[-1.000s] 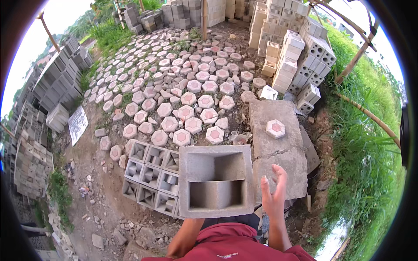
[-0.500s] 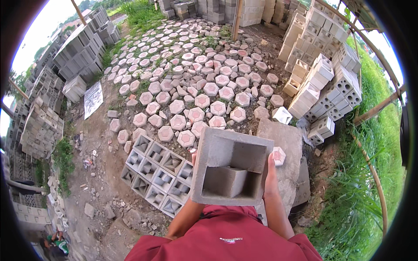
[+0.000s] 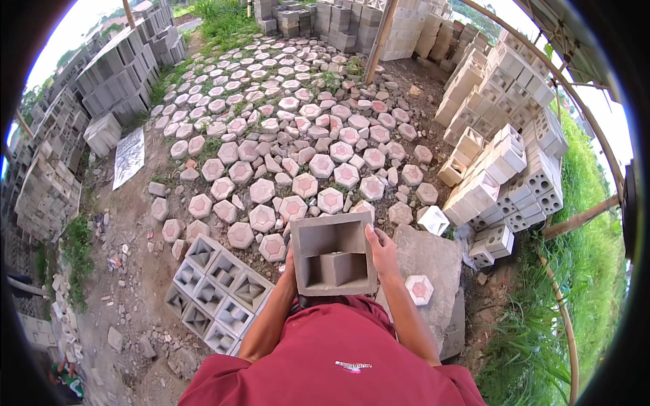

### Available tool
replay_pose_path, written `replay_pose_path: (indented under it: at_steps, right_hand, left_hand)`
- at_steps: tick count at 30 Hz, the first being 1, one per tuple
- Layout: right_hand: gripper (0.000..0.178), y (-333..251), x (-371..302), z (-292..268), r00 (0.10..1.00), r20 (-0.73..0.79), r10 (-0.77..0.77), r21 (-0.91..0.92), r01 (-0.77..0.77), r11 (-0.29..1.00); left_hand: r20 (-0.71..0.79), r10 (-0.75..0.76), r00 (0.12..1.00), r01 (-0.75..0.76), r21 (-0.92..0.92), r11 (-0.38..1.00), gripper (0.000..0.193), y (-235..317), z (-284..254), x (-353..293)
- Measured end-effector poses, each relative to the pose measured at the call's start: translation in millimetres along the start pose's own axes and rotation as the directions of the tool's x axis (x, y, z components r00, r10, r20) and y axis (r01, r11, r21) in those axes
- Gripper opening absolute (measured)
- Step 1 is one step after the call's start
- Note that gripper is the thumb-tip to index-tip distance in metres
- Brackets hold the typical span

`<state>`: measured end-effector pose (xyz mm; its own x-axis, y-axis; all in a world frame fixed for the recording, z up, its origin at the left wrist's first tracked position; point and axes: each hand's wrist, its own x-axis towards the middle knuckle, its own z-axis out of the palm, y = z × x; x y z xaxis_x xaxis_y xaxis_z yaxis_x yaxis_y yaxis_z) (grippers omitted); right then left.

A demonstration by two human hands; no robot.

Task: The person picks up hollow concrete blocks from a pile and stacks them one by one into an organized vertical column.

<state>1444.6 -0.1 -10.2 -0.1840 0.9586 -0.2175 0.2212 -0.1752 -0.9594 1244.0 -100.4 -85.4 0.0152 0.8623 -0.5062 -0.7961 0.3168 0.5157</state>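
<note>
A square grey concrete vent block (image 3: 336, 289) is held up in front of my chest, its hollow face with inner partitions turned up toward me. My right hand (image 3: 382, 252) grips its right side, with the thumb along the upper edge. My left hand (image 3: 290, 260) presses against the left side; most of its fingers are hidden behind the block. Just left of my left forearm, several similar vent blocks (image 3: 220, 292) lie on the ground in tight rows. Right of the held block, a hexagonal paver (image 3: 419, 289) with a pink centre rests on a flat concrete slab (image 3: 433, 254).
Many hexagonal pavers (image 3: 293, 208) cover the ground ahead, with rubble between them. Block stacks stand at the right (image 3: 518, 183) and left (image 3: 115, 84). A wooden post (image 3: 381, 40) rises at the back. Tall grass (image 3: 542, 325) borders the right side, and a person (image 3: 68, 379) appears at lower left.
The held vent block has moved away from my head, lower and looking smaller, and stays between both hands. My view has shifted slightly, so the ground blocks sit farther left.
</note>
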Motion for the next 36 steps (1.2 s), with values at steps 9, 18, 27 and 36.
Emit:
replay_pose_path:
  at_steps: [9, 18, 27, 36]
  right_hand:
    - [0.056, -47, 273, 164, 0.997, 0.078, 0.015, 0.293, -0.038, 0.955]
    - [0.065, -89, 402, 270, 0.977, 0.187, -0.105, 0.273, 0.051, 0.961]
    - [0.055, -113, 642, 342, 0.973, 0.219, -0.072, 0.198, 0.028, 0.980]
    - [0.055, -280, 826, 373, 0.927, 0.376, 0.009, 0.654, -0.272, 0.705]
  left_hand:
    - [-0.019, 0.157, 0.987, -0.155, 0.063, 0.986, 0.084, 253, -63, 186]
    - [-0.130, 0.272, 0.954, -0.270, 0.029, 0.962, 0.074, 396, -100, 265]
    - [-0.152, 0.352, 0.924, -0.362, -0.042, 0.931, 0.065, 534, -88, 437]
    - [-0.089, 0.396, 0.914, -0.398, -0.001, 0.918, 0.063, 723, -21, 570]
